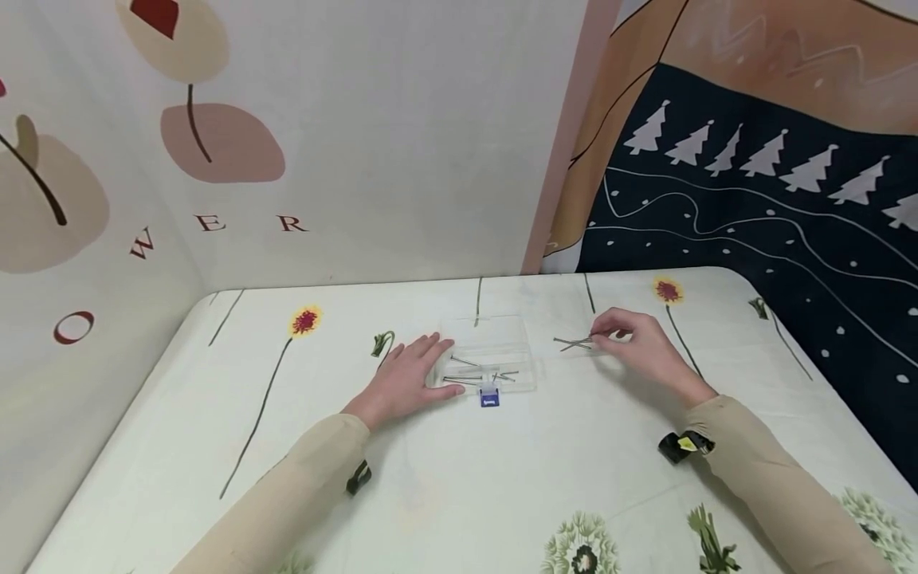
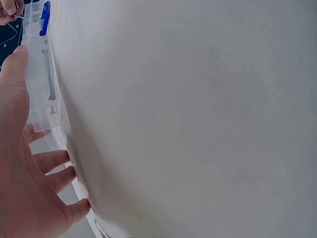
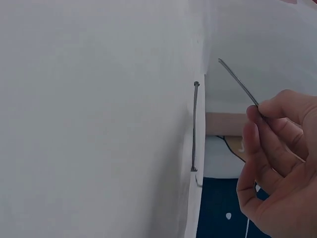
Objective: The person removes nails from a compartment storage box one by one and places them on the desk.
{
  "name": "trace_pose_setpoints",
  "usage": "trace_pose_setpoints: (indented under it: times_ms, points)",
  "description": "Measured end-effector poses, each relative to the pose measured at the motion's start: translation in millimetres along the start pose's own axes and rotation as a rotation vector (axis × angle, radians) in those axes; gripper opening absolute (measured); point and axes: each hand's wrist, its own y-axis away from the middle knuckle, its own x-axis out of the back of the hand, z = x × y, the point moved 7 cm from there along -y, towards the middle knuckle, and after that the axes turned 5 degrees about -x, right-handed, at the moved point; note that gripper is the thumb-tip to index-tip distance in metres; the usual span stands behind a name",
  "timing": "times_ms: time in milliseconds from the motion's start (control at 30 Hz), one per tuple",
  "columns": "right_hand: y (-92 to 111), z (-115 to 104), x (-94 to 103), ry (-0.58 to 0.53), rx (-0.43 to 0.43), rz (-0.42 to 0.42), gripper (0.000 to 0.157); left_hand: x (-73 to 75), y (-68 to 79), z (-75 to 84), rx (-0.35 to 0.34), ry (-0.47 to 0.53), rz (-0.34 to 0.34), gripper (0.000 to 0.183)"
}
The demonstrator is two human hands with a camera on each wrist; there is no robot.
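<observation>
A clear plastic box (image 1: 531,376) with a blue latch (image 1: 489,398) lies on the table, its see-through lid (image 1: 495,331) folded back. Several long metal nails (image 1: 462,378) lie inside. My left hand (image 1: 405,381) rests at the box's left side, fingers spread, thumb by the front left corner. To the right of the box, my right hand (image 1: 641,347) pinches a nail (image 3: 238,82) between thumb and fingertips, raised and slanted. Below it, more nail metal (image 3: 194,126) lies on the cloth; whether this is one nail or two overlapping I cannot tell.
A white cloth (image 1: 430,478) with printed flowers covers the table. Behind it hangs a pale printed curtain (image 1: 402,159), with a dark tree-patterned cloth (image 1: 717,215) at the right. Black straps (image 1: 674,448) sit at both wrists.
</observation>
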Motion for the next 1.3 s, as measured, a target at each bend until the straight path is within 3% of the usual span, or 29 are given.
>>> trace_pose_setpoints:
  times_ms: [500, 1300]
  points:
    - [2, 24, 10.4, 0.099, -0.104, -0.004, 0.005, -0.3, 0.0, 0.5, 0.005, -0.002, -0.011, 0.085]
    - [-1, 37, 15.6, 0.201, -0.207, -0.066, 0.007, 0.3, -0.5, -0.7, 0.008, -0.006, -0.01, 0.085]
